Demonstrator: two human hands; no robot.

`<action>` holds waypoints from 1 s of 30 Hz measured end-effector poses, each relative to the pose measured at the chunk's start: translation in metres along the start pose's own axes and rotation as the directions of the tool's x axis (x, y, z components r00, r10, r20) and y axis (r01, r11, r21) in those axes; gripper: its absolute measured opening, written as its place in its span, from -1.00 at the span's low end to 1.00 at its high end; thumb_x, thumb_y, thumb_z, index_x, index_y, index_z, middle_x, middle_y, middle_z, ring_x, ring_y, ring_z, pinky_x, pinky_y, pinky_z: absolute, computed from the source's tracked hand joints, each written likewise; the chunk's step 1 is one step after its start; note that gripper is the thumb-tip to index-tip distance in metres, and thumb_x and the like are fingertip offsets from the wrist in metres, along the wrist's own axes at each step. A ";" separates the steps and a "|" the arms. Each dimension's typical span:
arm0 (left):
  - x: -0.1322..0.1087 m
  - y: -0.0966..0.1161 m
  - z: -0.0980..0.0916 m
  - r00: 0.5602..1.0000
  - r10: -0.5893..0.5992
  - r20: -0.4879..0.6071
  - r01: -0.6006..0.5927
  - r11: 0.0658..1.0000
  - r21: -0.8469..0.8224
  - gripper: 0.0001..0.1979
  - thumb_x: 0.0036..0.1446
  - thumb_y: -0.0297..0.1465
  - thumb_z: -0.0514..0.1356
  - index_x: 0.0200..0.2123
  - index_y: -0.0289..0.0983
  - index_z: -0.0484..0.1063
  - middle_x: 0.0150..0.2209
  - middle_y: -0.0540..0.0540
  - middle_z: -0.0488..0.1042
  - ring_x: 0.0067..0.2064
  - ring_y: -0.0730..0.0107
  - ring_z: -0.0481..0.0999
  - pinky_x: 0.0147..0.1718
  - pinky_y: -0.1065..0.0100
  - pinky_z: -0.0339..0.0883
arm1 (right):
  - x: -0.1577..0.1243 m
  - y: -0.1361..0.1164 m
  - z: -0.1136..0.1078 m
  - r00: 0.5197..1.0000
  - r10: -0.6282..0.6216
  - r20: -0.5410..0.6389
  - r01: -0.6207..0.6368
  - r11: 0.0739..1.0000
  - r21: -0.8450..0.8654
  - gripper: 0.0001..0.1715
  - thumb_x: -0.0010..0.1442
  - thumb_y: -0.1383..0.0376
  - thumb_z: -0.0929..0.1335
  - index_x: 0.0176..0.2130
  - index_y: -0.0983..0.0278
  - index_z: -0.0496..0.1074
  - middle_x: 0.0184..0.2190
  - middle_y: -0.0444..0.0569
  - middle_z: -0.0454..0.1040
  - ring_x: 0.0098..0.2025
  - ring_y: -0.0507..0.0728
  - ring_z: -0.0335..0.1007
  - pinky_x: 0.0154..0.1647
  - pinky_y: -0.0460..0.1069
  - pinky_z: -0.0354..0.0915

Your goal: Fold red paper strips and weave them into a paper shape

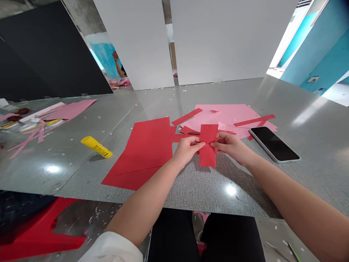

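A small upright rectangle of red paper is held between my two hands, just above the grey table. My left hand pinches its left edge with thumb and fingers. On the right edge, my right hand grips it the same way, the thumb lying on the front face. The fingers behind the paper are partly hidden. Larger red sheets lie to the left of my hands. Behind them are pink sheets with red strips scattered on and around them.
A yellow glue stick lies on the left, and a phone on the right. Farther left are pink scraps and tools. White panels and a black panel stand along the back. Another person's hand shows through a gap.
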State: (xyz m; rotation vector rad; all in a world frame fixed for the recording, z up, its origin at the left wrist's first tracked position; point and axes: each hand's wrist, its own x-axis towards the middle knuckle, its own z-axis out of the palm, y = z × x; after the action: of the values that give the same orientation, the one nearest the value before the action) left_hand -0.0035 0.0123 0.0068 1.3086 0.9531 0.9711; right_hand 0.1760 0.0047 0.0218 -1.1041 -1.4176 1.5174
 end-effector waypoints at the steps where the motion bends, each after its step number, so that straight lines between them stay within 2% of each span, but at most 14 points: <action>1: 0.000 0.000 0.000 1.000 0.006 0.007 -0.006 1.000 -0.004 -0.83 0.01 -0.38 0.22 -0.29 -0.31 0.48 -0.27 -0.16 0.52 -0.25 0.35 0.51 -0.28 0.31 0.41 | 0.000 0.000 0.000 1.000 -0.001 -0.007 0.001 1.000 0.005 -0.72 -0.06 0.20 0.41 -0.31 0.26 0.37 -0.39 -0.09 0.45 -0.38 0.02 0.37 -0.27 -0.01 0.32; 6: 0.001 -0.001 0.000 0.998 0.059 -0.021 -0.059 0.998 -0.009 -0.73 -0.03 -0.42 0.24 -0.19 -0.29 0.46 -0.17 -0.18 0.50 -0.18 0.31 0.50 -0.22 0.25 0.40 | 0.000 -0.002 0.000 0.997 0.031 -0.068 -0.031 1.000 0.000 -0.73 -0.10 0.21 0.43 -0.35 0.27 0.40 -0.41 -0.09 0.46 -0.38 0.01 0.37 -0.29 -0.03 0.32; 9: 0.002 -0.003 0.000 0.997 0.060 -0.056 -0.059 0.998 0.005 -0.76 -0.03 -0.42 0.24 -0.22 -0.30 0.46 -0.21 -0.17 0.52 -0.20 0.32 0.51 -0.22 0.24 0.41 | 0.000 -0.001 0.000 0.998 0.018 -0.064 -0.018 1.000 -0.005 -0.71 -0.10 0.20 0.44 -0.33 0.27 0.42 -0.38 -0.07 0.46 -0.36 0.02 0.37 -0.29 -0.03 0.32; 18: 0.003 -0.002 0.001 0.998 0.051 -0.038 -0.053 0.997 -0.062 -0.83 -0.03 -0.44 0.23 -0.30 -0.30 0.47 -0.28 -0.11 0.53 -0.26 0.38 0.51 -0.24 0.28 0.41 | 0.001 0.002 0.000 0.998 0.010 -0.069 -0.010 1.000 0.000 -0.75 -0.07 0.20 0.42 -0.33 0.24 0.44 -0.33 -0.07 0.47 -0.34 0.02 0.37 -0.30 -0.04 0.32; 23: 0.000 0.000 0.001 1.000 0.019 -0.012 -0.020 0.996 -0.088 -0.84 -0.05 -0.46 0.24 -0.31 -0.31 0.47 -0.28 -0.12 0.52 -0.22 0.35 0.51 -0.21 0.26 0.40 | 0.001 0.004 -0.002 0.998 -0.031 -0.061 0.032 0.999 0.013 -0.78 -0.04 0.24 0.40 -0.31 0.23 0.44 -0.31 -0.09 0.48 -0.32 0.02 0.38 -0.28 -0.05 0.31; 27: -0.001 0.003 0.001 0.999 -0.015 -0.029 0.013 0.996 -0.086 -0.88 -0.07 -0.51 0.23 -0.37 -0.31 0.49 -0.31 -0.12 0.53 -0.25 0.37 0.50 -0.23 0.28 0.40 | 0.003 0.008 -0.005 0.995 -0.041 -0.092 0.043 0.999 0.013 -0.87 -0.03 0.27 0.38 -0.37 0.23 0.45 -0.40 -0.13 0.47 -0.41 -0.01 0.37 -0.35 -0.06 0.30; 30: -0.002 0.005 0.000 0.997 -0.072 -0.006 0.071 0.989 -0.131 -0.87 -0.04 -0.54 0.15 -0.43 -0.32 0.50 -0.36 -0.12 0.52 -0.31 0.40 0.51 -0.25 0.29 0.41 | 0.004 0.010 -0.006 0.991 -0.070 -0.113 0.067 0.997 -0.036 -0.86 -0.02 0.28 0.35 -0.38 0.23 0.50 -0.40 -0.09 0.49 -0.41 0.03 0.38 -0.38 -0.04 0.29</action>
State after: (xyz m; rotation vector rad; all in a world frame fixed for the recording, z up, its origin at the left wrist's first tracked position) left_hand -0.0043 0.0111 0.0123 1.1531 0.9223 0.9695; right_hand 0.1808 0.0094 0.0119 -1.1316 -1.3913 1.3659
